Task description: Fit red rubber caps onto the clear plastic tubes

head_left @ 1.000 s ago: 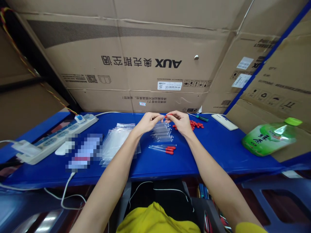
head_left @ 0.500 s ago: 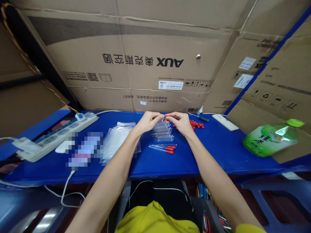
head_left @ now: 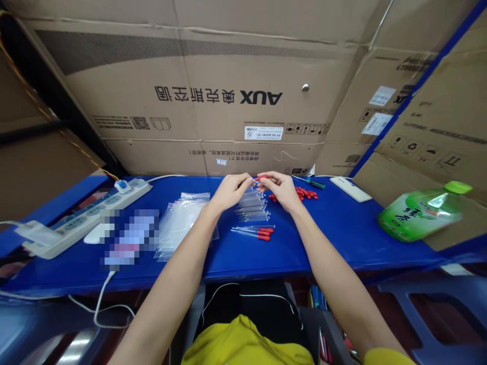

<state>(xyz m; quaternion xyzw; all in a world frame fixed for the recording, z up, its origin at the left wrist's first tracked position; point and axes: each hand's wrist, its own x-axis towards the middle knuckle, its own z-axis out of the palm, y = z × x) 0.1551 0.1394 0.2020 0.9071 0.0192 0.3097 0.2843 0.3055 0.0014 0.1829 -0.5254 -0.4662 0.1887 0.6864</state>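
Over the back of the blue table, my left hand (head_left: 233, 190) and my right hand (head_left: 280, 188) meet fingertip to fingertip. My right fingers pinch a red rubber bulb (head_left: 262, 177). My left fingers are closed around a glass dropper tube, mostly hidden, with a bit of its end at the bulb. Below the hands lies a pile of clear glass tubes (head_left: 251, 207). Nearer to me are several droppers (head_left: 263, 234), each a glass tube with a red bulb on it. Loose red bulbs (head_left: 306, 193) are heaped beside my right wrist, partly behind it.
Clear plastic bags (head_left: 180, 223) lie left of my left forearm. Farther left are a blurred-out phone (head_left: 133, 235) on a cable and a power strip (head_left: 95, 213). A screwdriver (head_left: 315, 183), a white phone-like slab (head_left: 350, 189) and a green tea bottle (head_left: 418, 213) stand rightward. Cardboard (head_left: 213, 61) walls the back.
The view has shifted slightly. Both hands stay at the same place above the tubes; the right fingers and the red bulb have turned a little, and the two hands sit slightly farther apart.
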